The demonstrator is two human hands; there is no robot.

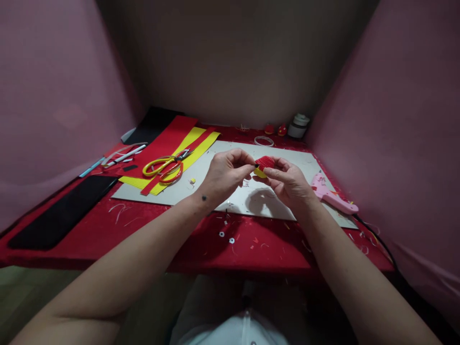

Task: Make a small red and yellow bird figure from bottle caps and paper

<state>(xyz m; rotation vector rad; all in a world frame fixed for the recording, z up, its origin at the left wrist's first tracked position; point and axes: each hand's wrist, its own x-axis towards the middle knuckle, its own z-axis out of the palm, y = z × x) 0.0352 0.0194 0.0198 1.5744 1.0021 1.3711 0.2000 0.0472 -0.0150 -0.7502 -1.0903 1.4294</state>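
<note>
My right hand (285,179) is closed around a small rounded craft piece (266,162), red ribbed on top and yellow below, held above the white board (230,184). From the left, my left hand (230,171) pinches a tiny black piece (256,166) against the side of the red and yellow one. Whether the black piece is stuck on cannot be made out. Two white cut-out shapes (226,237) lie on the red cloth nearer to me.
Yellow- and orange-handled scissors (163,168) rest on red and yellow corrugated sheets (168,139) at left. A pink glue gun (334,195) lies at right, its cord running off the edge. Behind are a tape ring (263,141), a jar (298,126) and small red figures (282,130). Scraps litter the red cloth (136,230).
</note>
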